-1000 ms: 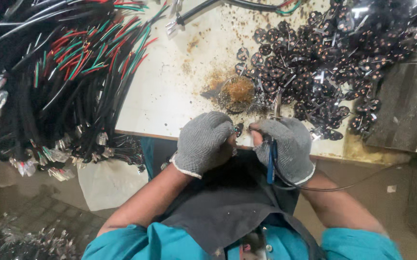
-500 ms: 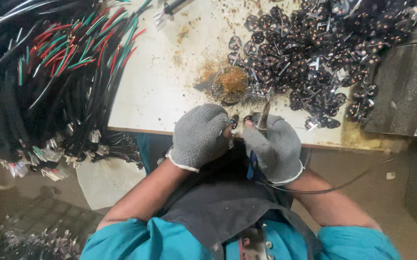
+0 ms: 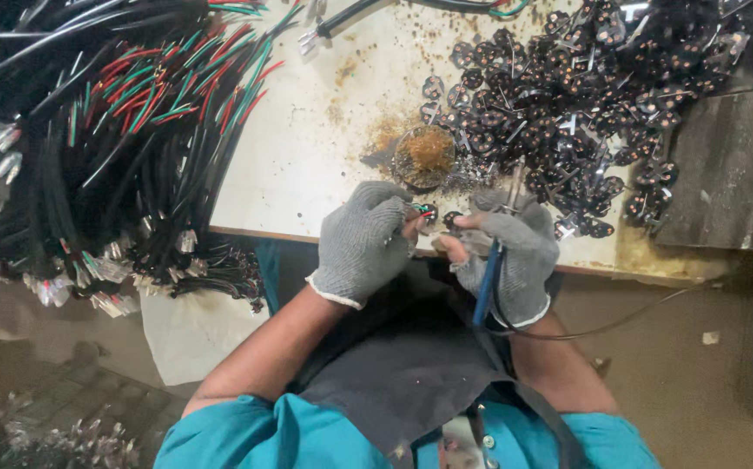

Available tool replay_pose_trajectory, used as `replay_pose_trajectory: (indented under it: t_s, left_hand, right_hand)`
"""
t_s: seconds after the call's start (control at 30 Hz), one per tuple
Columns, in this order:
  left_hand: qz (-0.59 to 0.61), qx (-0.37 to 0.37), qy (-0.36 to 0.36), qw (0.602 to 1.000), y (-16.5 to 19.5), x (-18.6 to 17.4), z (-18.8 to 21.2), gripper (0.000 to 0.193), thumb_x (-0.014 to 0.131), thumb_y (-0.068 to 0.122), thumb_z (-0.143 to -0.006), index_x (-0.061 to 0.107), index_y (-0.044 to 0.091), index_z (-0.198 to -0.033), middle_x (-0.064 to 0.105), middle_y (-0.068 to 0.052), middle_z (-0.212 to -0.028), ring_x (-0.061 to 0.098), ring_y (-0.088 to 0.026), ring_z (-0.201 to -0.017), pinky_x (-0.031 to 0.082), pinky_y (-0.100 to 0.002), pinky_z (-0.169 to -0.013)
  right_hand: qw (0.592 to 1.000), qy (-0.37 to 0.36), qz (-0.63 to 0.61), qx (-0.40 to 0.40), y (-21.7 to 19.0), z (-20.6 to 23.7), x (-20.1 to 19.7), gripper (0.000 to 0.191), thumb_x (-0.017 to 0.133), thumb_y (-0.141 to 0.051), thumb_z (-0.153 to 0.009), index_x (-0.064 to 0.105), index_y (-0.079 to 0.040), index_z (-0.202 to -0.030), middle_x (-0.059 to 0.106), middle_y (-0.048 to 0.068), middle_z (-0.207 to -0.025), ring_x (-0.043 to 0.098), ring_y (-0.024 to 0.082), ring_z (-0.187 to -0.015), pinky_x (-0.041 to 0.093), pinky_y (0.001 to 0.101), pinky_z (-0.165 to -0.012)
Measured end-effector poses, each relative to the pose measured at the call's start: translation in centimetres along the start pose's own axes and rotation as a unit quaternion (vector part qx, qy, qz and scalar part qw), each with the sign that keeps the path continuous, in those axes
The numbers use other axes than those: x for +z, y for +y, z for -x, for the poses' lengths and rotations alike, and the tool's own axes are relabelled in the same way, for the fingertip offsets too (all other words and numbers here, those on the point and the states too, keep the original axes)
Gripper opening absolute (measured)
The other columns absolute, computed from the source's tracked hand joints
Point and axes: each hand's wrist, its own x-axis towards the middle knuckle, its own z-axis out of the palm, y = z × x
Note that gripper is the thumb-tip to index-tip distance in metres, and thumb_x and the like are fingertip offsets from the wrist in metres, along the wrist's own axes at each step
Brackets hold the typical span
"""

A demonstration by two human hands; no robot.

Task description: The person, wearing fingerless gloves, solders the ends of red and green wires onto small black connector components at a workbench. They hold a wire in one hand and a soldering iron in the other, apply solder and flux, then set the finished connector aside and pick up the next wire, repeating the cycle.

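Both my hands wear grey knit gloves and meet at the near edge of a stained white table (image 3: 307,165). My left hand (image 3: 363,243) pinches a cable end with red and green wires (image 3: 422,211) at its fingertips. My right hand (image 3: 515,252) grips a blue-handled soldering iron (image 3: 489,282), its metal tip (image 3: 514,187) pointing away from me over the table. A small black plug part (image 3: 451,219) sits between the two hands. The iron's cord trails off to the right.
A big bundle of black cables with red and green wire ends (image 3: 107,130) covers the left. A heap of black plug parts (image 3: 585,95) lies at the right. A round tin of brown flux (image 3: 424,155) sits just beyond my hands.
The hands stayed together at the table edge. The soldering iron turned in my right hand: its tip now points out over the table, and the blue handle shows below the glove.
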Motion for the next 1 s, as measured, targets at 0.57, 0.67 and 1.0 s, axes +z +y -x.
replay_pose_trajectory:
  t_s: [0.57,0.67,1.0]
  left_hand:
    - [-0.105,0.020,-0.249,0.963,-0.2,-7.2,-0.3,0.014,0.076,0.024,-0.086,0.070,0.016,-0.097,0.066,-0.005,-0.085,0.067,-0.030,-0.079,0.051,-0.044,-0.066]
    - [-0.177,0.097,-0.105,0.974,3.4,-9.5,-5.9,0.031,0.077,0.018,-0.081,0.073,0.022,-0.112,0.066,-0.004,-0.084,0.066,-0.029,-0.075,0.049,-0.044,-0.063]
    - [0.086,0.425,-0.117,0.893,7.9,-3.6,-5.3,0.026,0.080,0.017,-0.088,0.069,0.009,-0.110,0.066,-0.007,-0.089,0.066,-0.028,-0.079,0.051,-0.045,-0.067]
  right_hand:
    - [0.993,0.030,-0.109,-0.022,1.3,-0.8,-0.4,0.052,0.088,-0.039,-0.079,0.067,-0.004,-0.111,0.074,0.014,-0.097,0.070,0.028,-0.091,0.056,0.0367,-0.085]
    - [0.996,0.014,-0.091,-0.010,0.8,-1.0,-1.0,0.053,0.085,-0.043,-0.079,0.072,-0.006,-0.113,0.073,0.014,-0.098,0.068,0.026,-0.089,0.055,0.0357,-0.083]
    - [0.990,-0.067,-0.026,-0.121,1.4,-1.2,-1.0,0.034,0.077,-0.025,-0.079,0.069,-0.016,-0.110,0.075,0.008,-0.104,0.064,0.032,-0.090,0.048,0.0415,-0.085]
